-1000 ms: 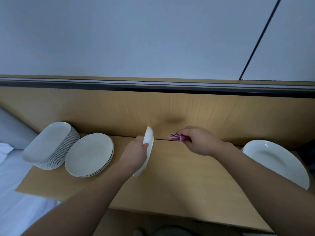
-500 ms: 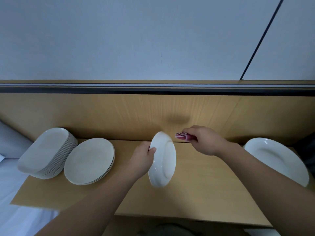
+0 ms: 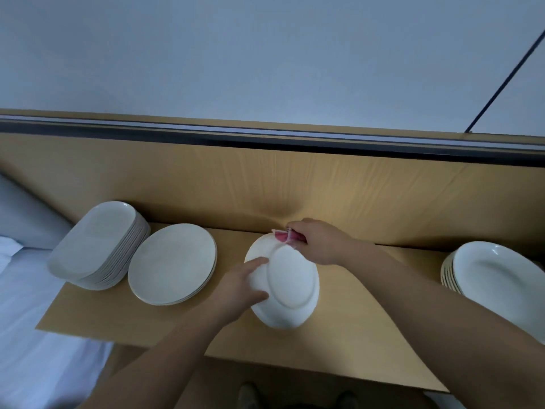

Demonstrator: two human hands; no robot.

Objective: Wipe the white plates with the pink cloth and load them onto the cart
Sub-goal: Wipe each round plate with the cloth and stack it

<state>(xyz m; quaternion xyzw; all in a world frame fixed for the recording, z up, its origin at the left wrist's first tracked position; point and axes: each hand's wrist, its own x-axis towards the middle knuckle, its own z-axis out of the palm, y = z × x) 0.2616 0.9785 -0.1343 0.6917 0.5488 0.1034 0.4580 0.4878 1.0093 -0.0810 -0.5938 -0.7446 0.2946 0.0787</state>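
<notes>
Fingers (image 3: pixel 257 296) of the left hand (image 3: pixel 240 286) curl round the rim of a white plate (image 3: pixel 292 287), thumb on the side facing us, holding it tilted just above the wooden counter (image 3: pixel 354 320). We note the right hand (image 3: pixel 320 242) pinching the bunched pink cloth (image 3: pixel 283 237) against the plate's far edge. We judge the wiping step in hand. Next calls for sweeping the cloth across the plate, then loading it; whether the stack of round plates (image 3: pixel 172 264) marks the cart, we cannot tell.
</notes>
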